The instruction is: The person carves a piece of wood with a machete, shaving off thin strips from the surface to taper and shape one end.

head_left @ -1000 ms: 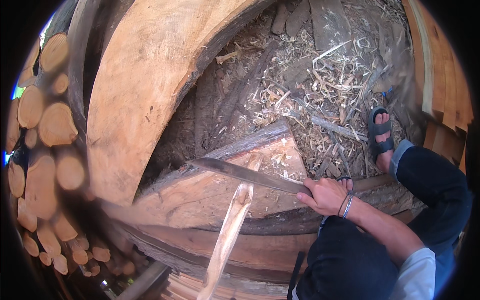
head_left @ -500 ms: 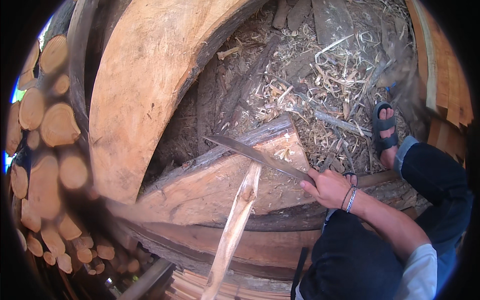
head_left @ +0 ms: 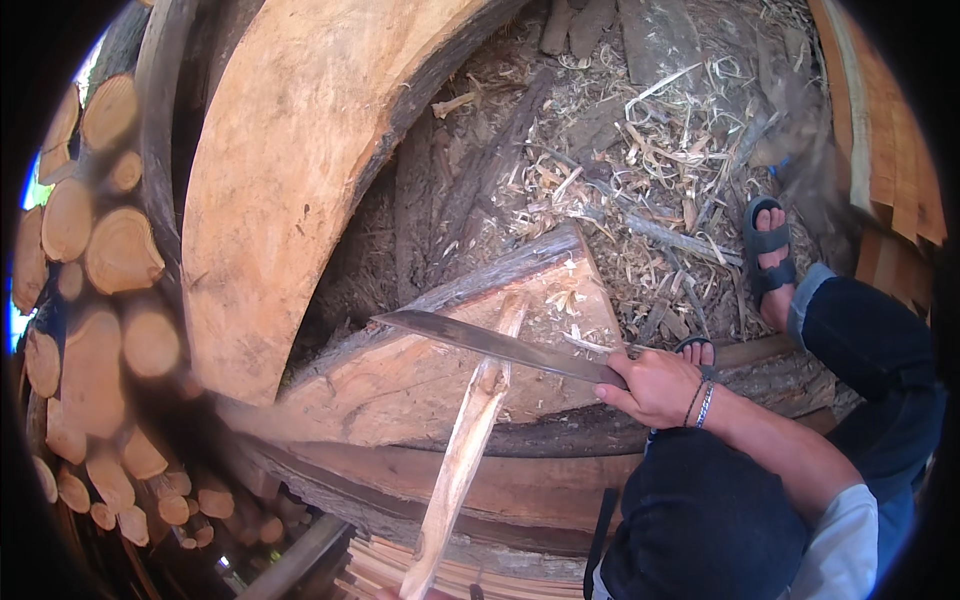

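Observation:
My right hand [head_left: 657, 389] is closed round the handle end of a machete [head_left: 470, 338], whose long grey blade reaches left. The blade lies across a peeled, pale wooden stick [head_left: 458, 470], a little below the stick's upper end. That end rests over a thick wedge-shaped slab of wood [head_left: 370, 395] with bark along its far edge. Only a sliver of my left hand [head_left: 398, 595] shows at the lower edge, wrapped at the stick's near end; most of it is out of the picture. A few fresh shavings [head_left: 566, 300] lie on the slab.
A big curved plank [head_left: 270, 190] leans at the left, beside stacked round logs [head_left: 122, 250]. Wood shavings [head_left: 665, 150] and bark cover the ground ahead. Boards [head_left: 890, 130] stand at the far right. My sandalled foot [head_left: 770, 250] is near the slab's right side.
The machete has slid down along the stick toward me and its tip has moved left. More of the stick's upper end now shows beyond the blade, with a pale shaving near my right hand.

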`<control>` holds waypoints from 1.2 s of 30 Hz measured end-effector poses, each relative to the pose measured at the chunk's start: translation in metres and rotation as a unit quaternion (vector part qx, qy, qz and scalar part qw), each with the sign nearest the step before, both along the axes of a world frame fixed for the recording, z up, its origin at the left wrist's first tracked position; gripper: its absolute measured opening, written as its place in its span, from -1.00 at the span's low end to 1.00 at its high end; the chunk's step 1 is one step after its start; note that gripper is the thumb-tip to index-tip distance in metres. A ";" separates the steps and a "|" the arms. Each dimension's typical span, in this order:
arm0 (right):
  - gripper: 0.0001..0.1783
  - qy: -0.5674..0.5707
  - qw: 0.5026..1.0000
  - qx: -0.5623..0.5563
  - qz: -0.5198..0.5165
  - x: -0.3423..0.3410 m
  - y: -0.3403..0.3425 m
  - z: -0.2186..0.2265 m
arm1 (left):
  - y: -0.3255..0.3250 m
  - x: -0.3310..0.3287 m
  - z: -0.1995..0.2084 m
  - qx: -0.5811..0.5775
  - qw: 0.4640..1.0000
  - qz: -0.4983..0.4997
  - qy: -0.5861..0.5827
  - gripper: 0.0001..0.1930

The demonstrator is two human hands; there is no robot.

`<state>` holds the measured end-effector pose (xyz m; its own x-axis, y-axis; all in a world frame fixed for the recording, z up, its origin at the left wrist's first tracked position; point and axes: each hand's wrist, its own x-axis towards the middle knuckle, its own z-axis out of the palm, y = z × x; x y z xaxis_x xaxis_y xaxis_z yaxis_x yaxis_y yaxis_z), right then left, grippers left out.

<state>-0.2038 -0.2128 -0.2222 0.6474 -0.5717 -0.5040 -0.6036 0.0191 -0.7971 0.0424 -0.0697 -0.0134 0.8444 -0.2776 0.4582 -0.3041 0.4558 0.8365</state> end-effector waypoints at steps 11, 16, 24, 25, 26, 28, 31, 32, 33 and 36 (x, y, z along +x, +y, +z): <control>-0.36 0.042 0.997 0.028 -0.058 -0.002 -0.005 0.000 | -0.007 -0.014 0.002 -0.018 1.000 -0.012 -0.015 -0.74; -0.36 0.064 0.998 -0.011 -0.003 -0.007 -0.009 0.003 | -0.012 -0.018 0.003 -0.028 0.999 0.016 -0.005 -0.74; -0.38 0.040 0.997 0.017 -0.065 -0.007 0.003 -0.010 | -0.004 -0.011 0.000 -0.028 0.999 -0.037 0.004 -0.76; -0.38 0.051 0.997 0.024 -0.061 -0.008 0.000 -0.011 | -0.004 -0.011 0.001 -0.036 0.999 -0.039 0.011 -0.76; -0.38 0.062 0.996 0.031 -0.058 -0.011 -0.004 -0.014 | -0.005 -0.011 0.001 -0.036 0.998 -0.047 0.011 -0.76; -0.38 0.069 0.995 0.037 -0.066 -0.011 -0.007 -0.014 | -0.008 -0.012 0.002 -0.037 0.997 -0.064 0.009 -0.76; -0.38 0.053 0.995 0.030 -0.073 -0.007 -0.002 -0.007 | -0.006 -0.012 0.002 -0.035 0.997 -0.069 0.004 -0.76; -0.37 0.040 0.997 0.022 -0.061 -0.007 0.001 -0.005 | -0.006 -0.011 0.001 -0.037 0.998 -0.055 0.004 -0.76; -0.37 0.027 0.998 0.015 -0.050 -0.008 0.003 -0.003 | -0.006 -0.011 0.001 -0.038 0.998 -0.042 0.004 -0.76; -0.37 0.067 0.997 0.014 -0.046 -0.009 -0.007 -0.008 | -0.004 -0.004 0.001 -0.022 1.000 0.002 0.011 -0.75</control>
<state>-0.2130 -0.2195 -0.2300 0.5197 -0.6100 -0.5982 -0.6988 0.0993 -0.7084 0.0386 -0.0737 -0.0120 0.8554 -0.2535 0.4517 -0.2885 0.4910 0.8220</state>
